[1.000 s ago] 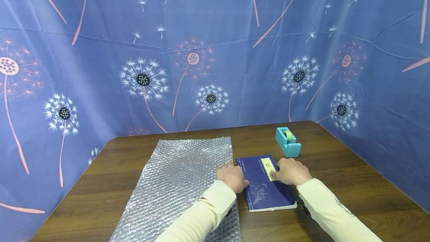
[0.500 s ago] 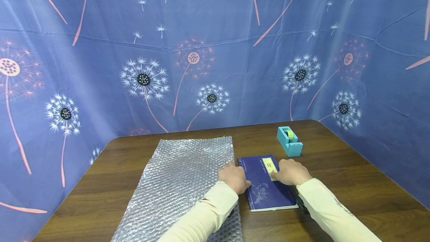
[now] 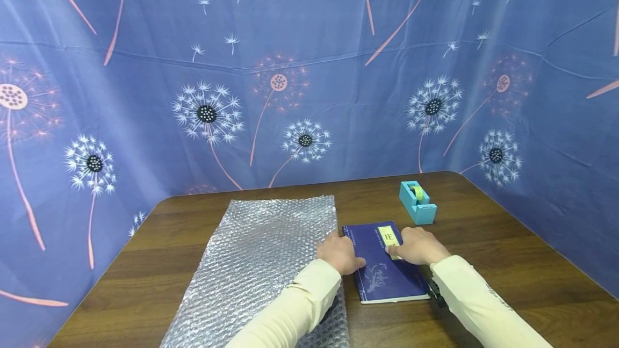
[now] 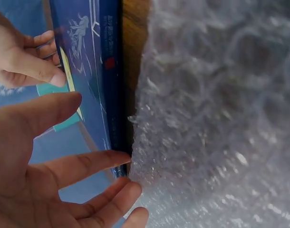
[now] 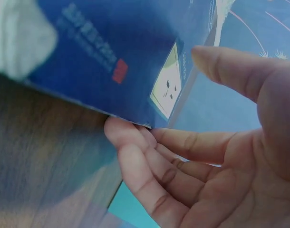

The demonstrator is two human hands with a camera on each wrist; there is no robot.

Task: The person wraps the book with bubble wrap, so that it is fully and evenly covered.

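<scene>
At the left of the head view, the wood-grain counter [image 3: 130, 278] ran up to a blue curtain [image 3: 348, 95] printed with dandelions. From left of centre down to the bottom edge of the frame, you had a sheet of bubble wrap [image 3: 261, 246] laid flat.

Your left hand [image 3: 340, 254] lay at the wrap's right edge, its fingers loosely spread and fairly straight, its thumb apart from them and reaching over the cover. In the left wrist view, your index fingertip reached the lower end of the spine [image 4: 111, 71], whose small print was too blurred to read.

Right of centre, low in the frame, was the dark blue book [image 3: 382, 273], between your two hands. Its yellow label [image 3: 388, 236] read 庄 at the top, with the character below partly covered by your thumb. Your right hand [image 3: 419, 247] gripped the book's right side, fingers curled at the edge and thumb over the label. Lettering on your right sleeve [image 3: 476, 297] was too small to make out.

Farther back, right of centre, a turquoise tape dispenser [image 3: 424, 214] held a roll of yellow-green tape [image 3: 417, 193].
</scene>
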